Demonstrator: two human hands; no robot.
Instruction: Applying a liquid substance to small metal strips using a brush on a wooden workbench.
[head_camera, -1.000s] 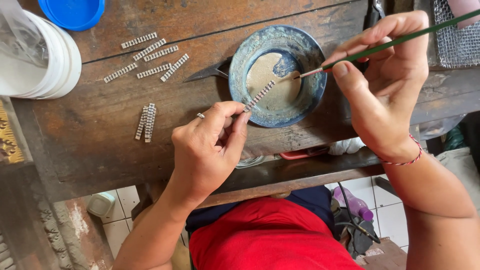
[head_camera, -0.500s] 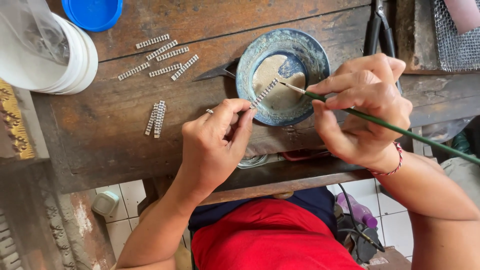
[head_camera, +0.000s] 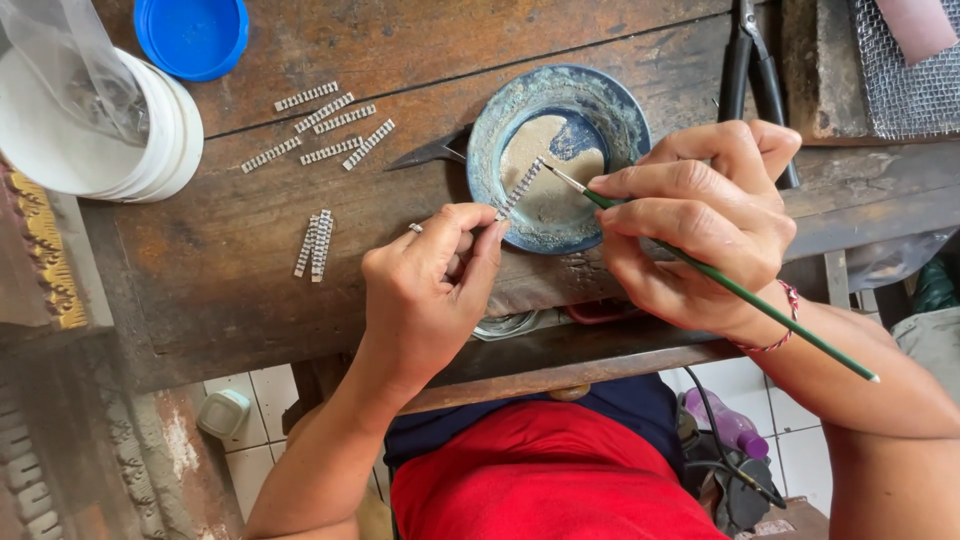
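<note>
Here the small silver strip (head_camera: 521, 187) is pinched in the fingers of the left hand (head_camera: 430, 290), above the blue dish (head_camera: 600, 100) at upper centre. The right hand (head_camera: 700, 230) fingers are closed on a green brush (head_camera: 730, 288), tip touching the strip. More strips (head_camera: 330, 125) lie on the worktop (head_camera: 220, 270) at upper left.
</note>
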